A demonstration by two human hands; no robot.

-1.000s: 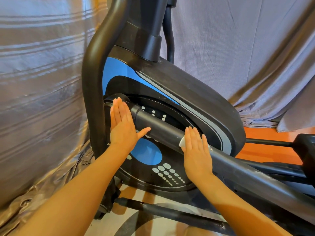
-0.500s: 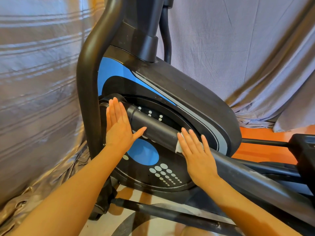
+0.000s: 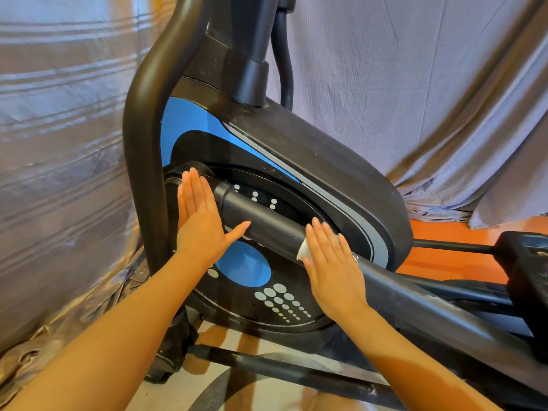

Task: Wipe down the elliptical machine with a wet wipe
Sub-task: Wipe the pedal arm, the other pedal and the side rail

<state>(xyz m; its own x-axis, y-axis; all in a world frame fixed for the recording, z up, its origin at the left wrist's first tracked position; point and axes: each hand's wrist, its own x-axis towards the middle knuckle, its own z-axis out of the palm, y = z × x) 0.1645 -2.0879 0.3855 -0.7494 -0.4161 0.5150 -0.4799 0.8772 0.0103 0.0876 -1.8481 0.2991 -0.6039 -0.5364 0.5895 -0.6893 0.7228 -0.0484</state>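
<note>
Comparing with half a second ago, the right hand (image 3: 332,262) is found slightly farther down the black pedal arm (image 3: 267,223), toward 4 o'clock, so one wiping stroke is judged under way. The white wet wipe (image 3: 304,251) is pressed flat beneath straight, open fingers (image 3: 318,229). The left hand (image 3: 201,221) is kept flat and open at the arm's pivot, at 9 o'clock, steadying it. The tube is smooth and matte; the round flywheel cover (image 3: 261,295) is glossy plastic.

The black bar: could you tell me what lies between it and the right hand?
In the head view, a white wipe lies between the right hand and the bar, pressed flat under straight fingers.
</note>
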